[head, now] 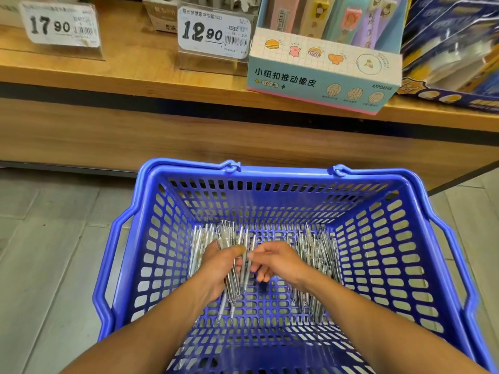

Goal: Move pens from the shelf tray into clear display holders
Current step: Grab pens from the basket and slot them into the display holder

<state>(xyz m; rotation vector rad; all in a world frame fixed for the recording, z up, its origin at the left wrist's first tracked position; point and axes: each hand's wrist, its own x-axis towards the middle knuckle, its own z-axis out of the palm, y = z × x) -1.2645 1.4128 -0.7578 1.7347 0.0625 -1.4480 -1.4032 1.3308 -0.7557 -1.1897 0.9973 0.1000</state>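
A blue plastic basket (410,238) stands on the floor below me. Several clear pens lie on its bottom, in a pile on the right (317,265) and another against the left wall (198,244). My left hand (218,268) grips a bundle of clear pens (232,255) that sticks out above and below the fist. My right hand (272,261) is beside it, fingers curled, pinching one pen of that bundle near its middle. No clear display holder for pens is in view.
A wooden shelf (135,66) runs across the top, with two price signs in clear stands (60,27) (216,32), a pastel eraser display box (321,76) and blue packaged goods (456,49) at the right. Grey tiled floor (54,252) surrounds the basket.
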